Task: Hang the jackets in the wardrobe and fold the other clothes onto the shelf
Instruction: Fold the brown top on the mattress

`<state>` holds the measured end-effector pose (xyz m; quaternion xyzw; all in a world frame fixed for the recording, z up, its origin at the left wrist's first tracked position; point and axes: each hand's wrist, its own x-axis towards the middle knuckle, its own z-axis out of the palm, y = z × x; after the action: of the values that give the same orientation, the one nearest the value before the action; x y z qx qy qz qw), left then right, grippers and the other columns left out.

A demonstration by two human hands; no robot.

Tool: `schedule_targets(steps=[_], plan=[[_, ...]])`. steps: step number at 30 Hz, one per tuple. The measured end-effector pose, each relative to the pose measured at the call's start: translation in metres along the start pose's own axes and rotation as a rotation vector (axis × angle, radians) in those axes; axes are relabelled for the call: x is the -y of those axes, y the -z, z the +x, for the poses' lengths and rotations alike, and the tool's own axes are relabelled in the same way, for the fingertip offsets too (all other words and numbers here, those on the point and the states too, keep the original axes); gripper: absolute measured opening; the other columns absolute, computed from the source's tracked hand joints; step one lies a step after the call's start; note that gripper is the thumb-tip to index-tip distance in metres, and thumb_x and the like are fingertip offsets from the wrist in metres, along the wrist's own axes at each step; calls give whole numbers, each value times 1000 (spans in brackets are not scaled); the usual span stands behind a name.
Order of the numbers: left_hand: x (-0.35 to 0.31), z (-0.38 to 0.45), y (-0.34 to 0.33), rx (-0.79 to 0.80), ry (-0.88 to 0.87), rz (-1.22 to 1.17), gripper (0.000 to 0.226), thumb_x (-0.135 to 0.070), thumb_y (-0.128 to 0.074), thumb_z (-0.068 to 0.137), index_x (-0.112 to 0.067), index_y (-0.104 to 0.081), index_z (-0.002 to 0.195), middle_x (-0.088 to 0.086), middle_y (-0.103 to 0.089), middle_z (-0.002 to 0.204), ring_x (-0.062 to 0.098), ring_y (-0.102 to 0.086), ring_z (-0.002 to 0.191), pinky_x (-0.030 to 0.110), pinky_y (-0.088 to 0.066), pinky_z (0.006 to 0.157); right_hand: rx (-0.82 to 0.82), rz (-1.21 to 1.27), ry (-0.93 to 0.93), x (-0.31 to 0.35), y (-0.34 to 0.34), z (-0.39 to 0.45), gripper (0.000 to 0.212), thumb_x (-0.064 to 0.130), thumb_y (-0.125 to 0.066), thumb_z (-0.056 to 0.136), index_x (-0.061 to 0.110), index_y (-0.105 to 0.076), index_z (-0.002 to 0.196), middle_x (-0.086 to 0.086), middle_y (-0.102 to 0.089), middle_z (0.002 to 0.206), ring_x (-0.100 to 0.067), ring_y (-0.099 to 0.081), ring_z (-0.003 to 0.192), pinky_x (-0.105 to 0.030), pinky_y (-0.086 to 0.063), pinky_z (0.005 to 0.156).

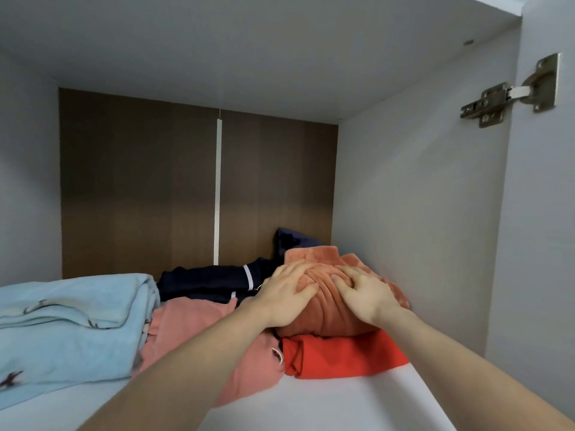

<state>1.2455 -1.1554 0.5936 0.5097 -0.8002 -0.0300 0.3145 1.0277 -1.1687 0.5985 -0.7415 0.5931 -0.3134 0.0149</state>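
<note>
On the white wardrobe shelf [357, 405] a folded rust-orange fleece garment [326, 312] lies on top of a folded bright red garment [342, 356], against the right wall. My left hand [286, 293] and my right hand [364, 293] both press flat on the top of the fleece garment, fingers spread. A pink garment [193, 331] lies to the left under my left forearm. Behind it is a dark navy garment with white stripes [211, 281]. A folded light blue garment [68, 331] fills the left side of the shelf.
The wardrobe's right side wall [420, 228] stands close beside the stack. A metal door hinge [510, 91] sits high on the right. The brown back panel [140, 188] closes the compartment, and another dark blue cloth [295, 241] shows behind the fleece.
</note>
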Motion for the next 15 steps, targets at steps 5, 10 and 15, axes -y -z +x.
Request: schedule_targets(steps=[5,10,15], plan=[[7,2,-23,-65,52,-18,57,-50,-37,98,-37,-36,154,-17,-34,161,10,-23,151,46,-25,121,18,69,-84,-4,-9,7,71,79,-27,85,46,-58,140,14,-54,152,-19,-46,143,-47,-33,120],[17,-13,-35,-135,10,2,71,-62,-25,88,-37,-35,154,-16,-35,161,8,-23,152,44,-24,124,-17,78,-74,-8,-15,7,74,81,-24,80,48,-62,134,15,-58,147,-20,-49,139,-50,-35,117],[11,-7,-30,-46,84,11,70,-60,-27,89,-35,-38,153,-13,-38,161,13,-28,151,44,-26,122,-13,41,-99,-13,-25,7,70,76,-22,87,45,-59,137,11,-53,152,-25,-47,138,-52,-33,116]])
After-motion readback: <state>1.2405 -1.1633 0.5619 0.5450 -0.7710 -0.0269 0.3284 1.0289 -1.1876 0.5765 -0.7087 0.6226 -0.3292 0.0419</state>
